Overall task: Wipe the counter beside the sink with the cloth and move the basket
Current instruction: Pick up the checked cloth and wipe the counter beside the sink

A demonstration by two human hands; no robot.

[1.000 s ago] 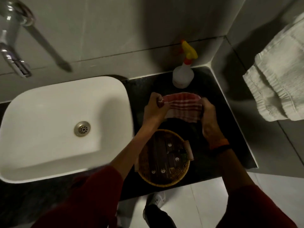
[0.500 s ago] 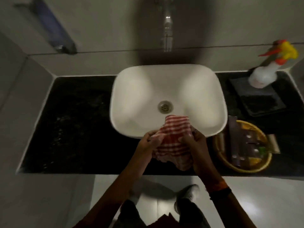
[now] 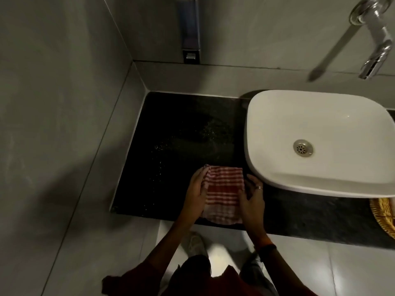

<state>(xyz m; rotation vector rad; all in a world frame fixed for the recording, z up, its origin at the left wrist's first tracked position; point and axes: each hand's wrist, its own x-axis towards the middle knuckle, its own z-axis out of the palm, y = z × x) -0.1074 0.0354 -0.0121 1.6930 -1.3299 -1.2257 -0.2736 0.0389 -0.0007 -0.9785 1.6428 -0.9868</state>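
My left hand (image 3: pixel 195 189) curls its fingers over the left edge of the cloth (image 3: pixel 223 194), gripping the top corner. My right hand (image 3: pixel 252 198) lies along the cloth's right edge with the fingers pressed together and bent onto the fabric; a ring shows on one of them. Both forearms reach forward from dark red sleeves, wrists close together, with a dark band on my right wrist.

The red and white striped cloth lies between my two hands, spread on the front part of the black counter (image 3: pixel 171 150), its lower end hanging just over the front edge. The white sink (image 3: pixel 320 133) stands just right of my right hand, not touching it. The basket (image 3: pixel 383 214) shows only as a woven rim at the far right edge, well apart from my hands, on the counter beyond the sink. A tap (image 3: pixel 374 50) sticks out of the wall above the sink.
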